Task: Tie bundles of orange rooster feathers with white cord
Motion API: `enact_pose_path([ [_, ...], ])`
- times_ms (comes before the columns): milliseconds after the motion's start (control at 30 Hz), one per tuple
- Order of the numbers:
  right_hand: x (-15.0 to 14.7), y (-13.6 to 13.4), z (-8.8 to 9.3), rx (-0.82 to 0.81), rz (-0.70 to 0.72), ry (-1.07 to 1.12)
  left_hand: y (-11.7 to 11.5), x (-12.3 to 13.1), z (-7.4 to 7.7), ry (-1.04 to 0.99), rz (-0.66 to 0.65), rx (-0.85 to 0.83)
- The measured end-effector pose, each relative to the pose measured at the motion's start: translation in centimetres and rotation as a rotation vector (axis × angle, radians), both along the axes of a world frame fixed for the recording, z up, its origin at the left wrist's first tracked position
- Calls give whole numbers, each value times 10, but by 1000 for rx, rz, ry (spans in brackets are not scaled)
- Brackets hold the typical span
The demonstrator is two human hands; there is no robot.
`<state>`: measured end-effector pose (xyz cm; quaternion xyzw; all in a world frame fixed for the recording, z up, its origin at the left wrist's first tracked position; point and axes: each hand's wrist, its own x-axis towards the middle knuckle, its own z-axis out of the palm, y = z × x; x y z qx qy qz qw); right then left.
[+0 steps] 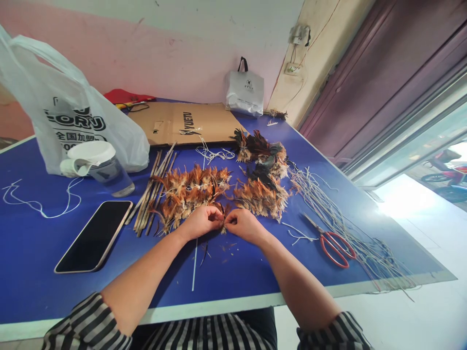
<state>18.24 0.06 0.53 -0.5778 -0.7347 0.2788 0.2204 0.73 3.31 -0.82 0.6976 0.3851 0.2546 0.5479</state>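
My left hand (202, 221) and my right hand (243, 225) meet at the middle of the blue table (32, 253), both closed in a pinch on a small bunch of brown feathers (223, 214) between them. A thin white string (195, 265) runs from under my hands toward the table's near edge. A pile of orange-brown feathers (189, 189) lies just beyond my left hand. A second feather pile (261, 194) lies beyond my right hand.
Thin sticks (151, 194) lie left of the feathers, with a black phone (94, 236) and a lidded jar (105, 170) further left. Red-handled scissors (333, 245) and loose strings (328, 204) sit at right. A plastic bag (62, 107), flat cardboard (182, 121) and a small bag (244, 92) stand behind.
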Motion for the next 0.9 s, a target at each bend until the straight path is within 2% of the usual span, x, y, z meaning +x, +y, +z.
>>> enact_pose_path([
  [233,4,2,0,-54,46,83,-2,1,-2,3,13,55],
  [533,1,1,3,-28,29,41,-3,1,-4,22,6,107],
  [900,5,6,-6,-61,8,109,-5,0,-8,18,18,200],
])
